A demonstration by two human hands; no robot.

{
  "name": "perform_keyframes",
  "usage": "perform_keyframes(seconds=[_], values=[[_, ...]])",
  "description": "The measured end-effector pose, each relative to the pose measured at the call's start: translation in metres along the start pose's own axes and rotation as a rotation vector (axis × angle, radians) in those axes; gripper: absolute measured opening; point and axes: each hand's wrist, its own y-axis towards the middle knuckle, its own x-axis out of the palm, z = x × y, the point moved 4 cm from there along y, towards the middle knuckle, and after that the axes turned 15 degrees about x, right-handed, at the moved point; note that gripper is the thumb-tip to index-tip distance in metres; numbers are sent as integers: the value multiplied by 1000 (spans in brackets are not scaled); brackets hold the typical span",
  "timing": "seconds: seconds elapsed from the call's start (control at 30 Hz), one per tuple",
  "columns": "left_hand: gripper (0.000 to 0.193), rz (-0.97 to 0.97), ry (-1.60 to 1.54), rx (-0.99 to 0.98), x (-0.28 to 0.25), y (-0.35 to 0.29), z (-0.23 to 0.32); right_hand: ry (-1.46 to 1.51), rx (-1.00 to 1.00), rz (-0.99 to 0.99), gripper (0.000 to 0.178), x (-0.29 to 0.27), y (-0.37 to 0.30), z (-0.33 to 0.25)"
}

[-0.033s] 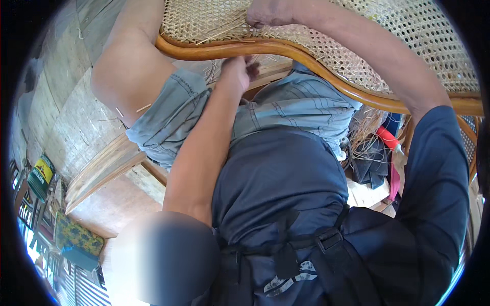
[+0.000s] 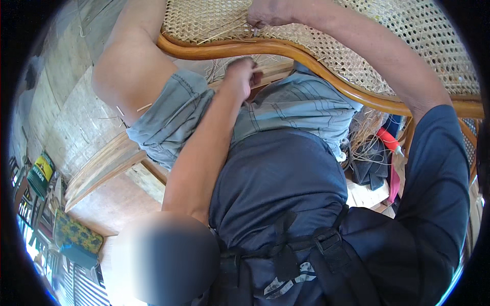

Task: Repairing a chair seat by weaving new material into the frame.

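Observation:
A woven cane panel (image 2: 204,20) set in a curved, varnished wooden frame (image 2: 229,49) lies across the top of the view, over my lap. My right hand (image 2: 270,13) rests on top of the weave near the frame's edge, its fingers curled down and pressed together. Something small and pale shows at its fingertips, too small to name. Loose cane strands (image 2: 222,31) stick out of the weave just left of that hand. On the near side of the frame, my left hand (image 2: 244,74) is held above my lap with its fingers curled; what they hold, if anything, is hidden.
Wooden boards (image 2: 102,168) lie to my left, with scattered cane bits on the floor. A green and yellow can (image 2: 42,173) stands at the far left, near a patterned box (image 2: 76,232). On my right sit a tangle of cane strands (image 2: 370,135) and a red-handled tool (image 2: 388,137).
My left hand has shifted slightly right, its fingers drawn out from under the frame's edge so that more of it shows. The right hand stays in about the same place.

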Motion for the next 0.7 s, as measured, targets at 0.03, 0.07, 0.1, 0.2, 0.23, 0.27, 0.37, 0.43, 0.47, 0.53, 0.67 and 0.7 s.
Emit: perform_keyframes(seconds=[0.03,0.07,0.1,0.2,0.23,0.27,0.37,0.43,0.47,0.53,0.67,0.7], values=[[18,-68,521,-66,-1,-30,6,-63,-13,77,16,-13,-7,-6],[18,-44,526,-64,-7,-50,14,-54,-29,94,16,-27,-2,-8],[16,-224,846,418,-2,-67,36,-7,-20,-58,15,-35,4,-11],[13,-334,1239,1162,36,-83,86,80,71,-268,16,-19,-2,11],[13,-153,1342,1401,36,-85,104,110,82,-285,17,-13,3,18],[13,-145,1367,1392,29,-77,110,141,69,-287,18,-10,16,17],[13,-129,1590,1480,27,-54,118,202,62,-316,20,-5,37,8],[11,-176,1626,1350,23,-42,120,68,89,-344,21,-5,48,-6],[11,-185,1627,1351,24,-41,122,73,95,-345,21,4,53,1],[12,-291,1549,1317,32,-37,125,337,-201,-366,19,28,70,23],[13,-478,1519,1309,59,-23,121,578,-958,48,16,125,132,70],[13,-448,1556,1303,37,-29,125,493,-905,-157,16,106,147,37]])
